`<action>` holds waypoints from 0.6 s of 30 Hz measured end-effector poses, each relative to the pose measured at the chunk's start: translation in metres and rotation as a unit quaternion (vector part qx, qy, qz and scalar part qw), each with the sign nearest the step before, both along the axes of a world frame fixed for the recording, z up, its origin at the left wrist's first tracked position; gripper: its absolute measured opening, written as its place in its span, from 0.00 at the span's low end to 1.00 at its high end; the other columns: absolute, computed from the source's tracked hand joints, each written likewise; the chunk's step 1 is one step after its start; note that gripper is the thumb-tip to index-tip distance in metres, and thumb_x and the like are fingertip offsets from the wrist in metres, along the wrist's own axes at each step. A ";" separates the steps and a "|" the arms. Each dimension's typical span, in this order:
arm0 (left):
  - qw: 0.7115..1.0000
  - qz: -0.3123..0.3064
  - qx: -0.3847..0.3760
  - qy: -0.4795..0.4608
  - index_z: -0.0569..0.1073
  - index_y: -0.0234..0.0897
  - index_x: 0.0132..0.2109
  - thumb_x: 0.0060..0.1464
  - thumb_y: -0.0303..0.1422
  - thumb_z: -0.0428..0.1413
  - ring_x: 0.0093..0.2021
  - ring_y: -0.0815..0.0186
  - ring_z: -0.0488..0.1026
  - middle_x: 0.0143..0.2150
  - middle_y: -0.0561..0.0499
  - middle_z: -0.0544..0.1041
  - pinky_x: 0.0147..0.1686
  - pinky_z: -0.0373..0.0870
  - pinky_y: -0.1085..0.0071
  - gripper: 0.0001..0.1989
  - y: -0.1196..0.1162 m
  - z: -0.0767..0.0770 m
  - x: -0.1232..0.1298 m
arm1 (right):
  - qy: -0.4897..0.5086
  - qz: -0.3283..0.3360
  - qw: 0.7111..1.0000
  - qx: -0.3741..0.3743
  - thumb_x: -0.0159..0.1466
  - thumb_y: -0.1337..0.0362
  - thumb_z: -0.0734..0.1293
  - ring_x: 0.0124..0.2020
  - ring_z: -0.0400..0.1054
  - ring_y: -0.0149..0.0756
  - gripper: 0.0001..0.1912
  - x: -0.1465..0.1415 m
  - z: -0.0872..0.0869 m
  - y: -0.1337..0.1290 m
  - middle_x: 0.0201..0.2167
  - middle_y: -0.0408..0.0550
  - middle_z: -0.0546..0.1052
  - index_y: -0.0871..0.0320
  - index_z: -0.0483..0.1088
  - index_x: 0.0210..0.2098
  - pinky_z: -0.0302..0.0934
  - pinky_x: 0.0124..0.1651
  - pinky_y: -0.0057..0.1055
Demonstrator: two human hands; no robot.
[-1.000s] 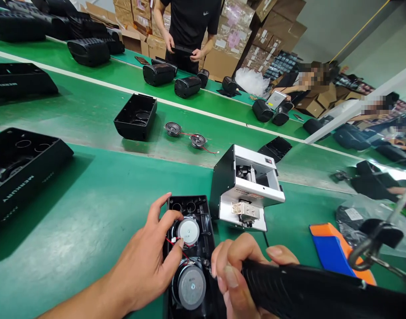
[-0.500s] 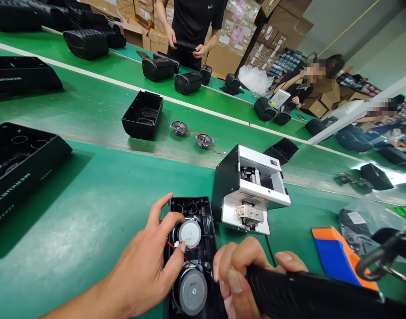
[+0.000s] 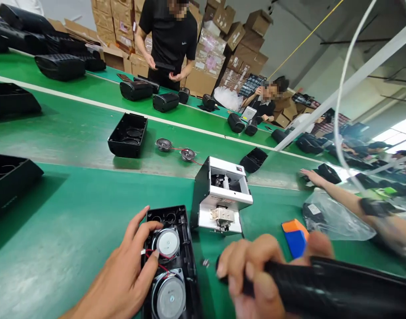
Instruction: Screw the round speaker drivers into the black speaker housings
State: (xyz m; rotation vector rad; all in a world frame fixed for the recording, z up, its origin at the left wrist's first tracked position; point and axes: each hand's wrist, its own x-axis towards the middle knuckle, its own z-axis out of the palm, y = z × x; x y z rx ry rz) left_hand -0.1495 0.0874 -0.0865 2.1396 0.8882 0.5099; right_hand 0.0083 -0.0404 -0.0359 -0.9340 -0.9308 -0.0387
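My left hand has its thumb and fingers curled around the upper speaker, which sits magnet side up in a black plastic housing. Below it in the same housing lies a second speaker, with red wires and a small white connector close to my thumb. My right hand is wrapped around a thick black electric screwdriver, to the right of the housing and apart from it. Near the driver's front end is a small shiny piece, too blurred to name.
A white and black screw feeder stands just beyond the housing. Past it are an open housing and two wired speakers. An orange and blue object, a plastic bag and a co-worker's arm are at right.
My right hand has moved the screwdriver away from the housing's edge. My left hand stays on the upper speaker. A co-worker's arm now reaches in from the right, and the view has shifted.
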 end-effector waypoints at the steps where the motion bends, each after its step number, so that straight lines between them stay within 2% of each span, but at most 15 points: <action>1: 1.000 0.002 0.002 -0.005 0.71 0.52 0.64 0.80 0.42 0.41 0.42 0.61 0.86 0.82 0.48 0.63 0.44 0.84 0.59 0.18 0.000 -0.001 0.000 | -0.020 -0.050 0.998 0.007 0.80 0.66 0.71 0.17 0.61 0.28 0.25 0.010 0.008 -0.001 0.32 0.31 0.69 0.39 0.62 0.70 0.69 0.24 0.29; 4: 1.000 0.013 0.018 -0.007 0.74 0.50 0.63 0.78 0.38 0.42 0.47 0.57 0.87 0.82 0.47 0.65 0.43 0.85 0.59 0.19 0.003 -0.004 0.001 | -0.073 -0.150 0.986 -0.002 0.77 0.72 0.71 0.21 0.64 0.30 0.31 0.035 0.024 0.003 0.32 0.30 0.72 0.40 0.60 0.71 0.72 0.29 0.31; 7: 0.999 0.022 0.032 0.006 0.71 0.51 0.67 0.78 0.38 0.41 0.47 0.55 0.88 0.82 0.46 0.64 0.43 0.85 0.57 0.20 0.009 -0.004 0.002 | -0.094 -0.179 0.979 0.004 0.76 0.73 0.71 0.22 0.66 0.31 0.30 0.050 0.024 0.010 0.32 0.31 0.74 0.44 0.60 0.70 0.71 0.30 0.32; 9: 0.999 0.023 0.038 0.013 0.69 0.53 0.68 0.79 0.40 0.40 0.45 0.56 0.87 0.83 0.46 0.63 0.42 0.84 0.56 0.21 0.012 -0.003 0.004 | -0.089 -0.174 0.981 -0.003 0.77 0.73 0.71 0.23 0.67 0.31 0.29 0.053 0.020 0.013 0.32 0.32 0.74 0.46 0.59 0.70 0.71 0.31 0.32; 13: 0.999 0.017 0.036 0.015 0.68 0.53 0.69 0.80 0.44 0.38 0.34 0.63 0.84 0.83 0.45 0.61 0.38 0.82 0.56 0.21 0.015 0.002 0.006 | -0.065 -0.149 0.986 -0.033 0.78 0.71 0.72 0.23 0.67 0.31 0.26 0.051 0.014 0.015 0.32 0.32 0.74 0.49 0.60 0.68 0.71 0.31 0.32; 18: 1.000 0.016 0.023 0.014 0.68 0.54 0.69 0.80 0.43 0.39 0.29 0.68 0.80 0.83 0.46 0.60 0.37 0.80 0.58 0.21 0.013 0.005 0.006 | 0.002 -0.133 0.989 -0.057 0.75 0.71 0.74 0.21 0.65 0.31 0.26 0.035 0.022 0.012 0.30 0.33 0.74 0.50 0.63 0.66 0.69 0.27 0.30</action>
